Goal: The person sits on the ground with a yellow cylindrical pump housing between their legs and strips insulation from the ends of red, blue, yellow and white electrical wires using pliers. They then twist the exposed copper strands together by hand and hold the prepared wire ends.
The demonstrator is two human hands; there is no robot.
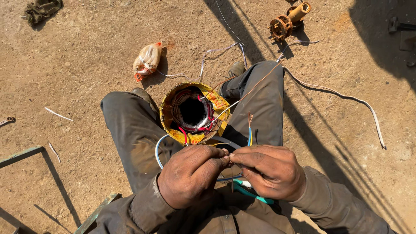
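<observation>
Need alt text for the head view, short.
Seated on dirt, a person pinches thin wires between left hand and right hand, above a yellow motor stator held between their knees. A rusty part lies nearby.

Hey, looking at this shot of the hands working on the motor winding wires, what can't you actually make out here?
Head view only:
- Where the left hand and right hand pinch the wire: hidden by the fingertips.
- Teal-handled tool: mostly hidden under the right hand.
- Inside of the yellow motor stator: centre lost in shadow.
- Dark object top right: in shadow.
</observation>
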